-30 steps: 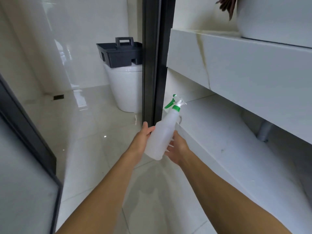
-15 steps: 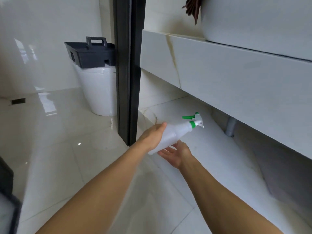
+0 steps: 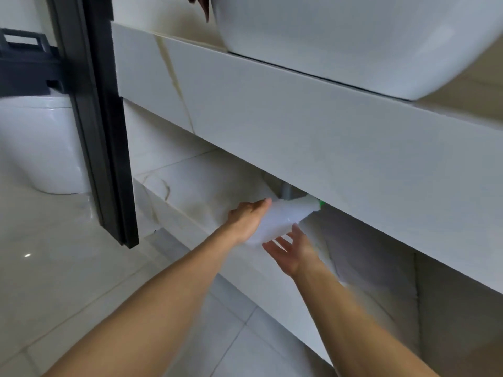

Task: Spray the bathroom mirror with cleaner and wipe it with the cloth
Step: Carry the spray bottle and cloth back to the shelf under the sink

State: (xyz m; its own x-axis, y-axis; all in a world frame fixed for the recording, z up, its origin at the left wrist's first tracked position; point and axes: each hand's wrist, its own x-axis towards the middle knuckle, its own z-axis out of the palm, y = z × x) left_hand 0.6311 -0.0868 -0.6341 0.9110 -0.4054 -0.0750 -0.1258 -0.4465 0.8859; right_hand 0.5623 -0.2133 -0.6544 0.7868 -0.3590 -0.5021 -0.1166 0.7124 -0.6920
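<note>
Below, pale tiled floor [image 3: 68, 268] under marble vanity shelf [image 3: 299, 126].

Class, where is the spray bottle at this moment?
In the head view, the spray bottle is centre frame, tilted under the vanity counter, gripped by the left hand just above the open right hand.

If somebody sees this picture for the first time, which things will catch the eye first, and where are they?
In the middle, two bare arms reach under the vanity counter: the left hand holds a tilted white spray bottle, and the right hand lies open just beneath it. The bottle's green nozzle is half hidden under the counter's edge. At top right a large white basin sits on the counter, and a black frame stands at left.
</note>
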